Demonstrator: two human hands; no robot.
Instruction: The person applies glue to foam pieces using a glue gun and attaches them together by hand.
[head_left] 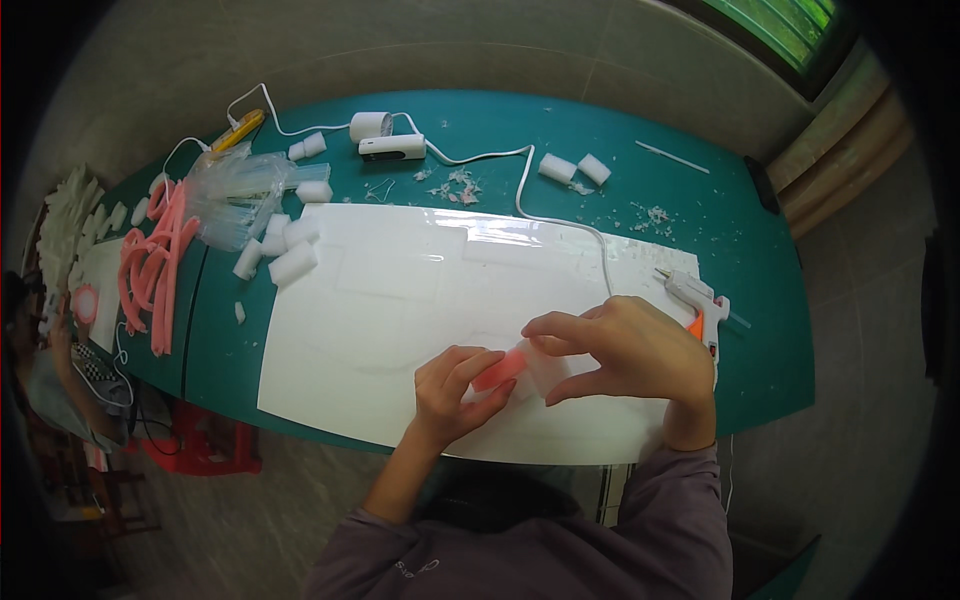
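Observation:
My left hand (447, 398) grips a short pink foam piece (499, 371) between thumb and fingers, low over the white board (370, 350). Right against its right end is a white foam block (548, 372), pale against the board. My right hand (620, 350) arches around this block, thumb at its near side and fingers at its far side. Its exact contact with the block is hard to make out. A white hot glue gun (695, 296) with an orange part lies just beyond my right wrist, a clear glue stick poking from its back.
Several white foam pieces (294, 264) sit by the board's left corner, near a clear bag of sticks (240, 195) and pink foam strips (158, 262). A white cord (525, 180) crosses the green table (640, 110) from a white device (391, 149). Another person (65, 370) sits far left.

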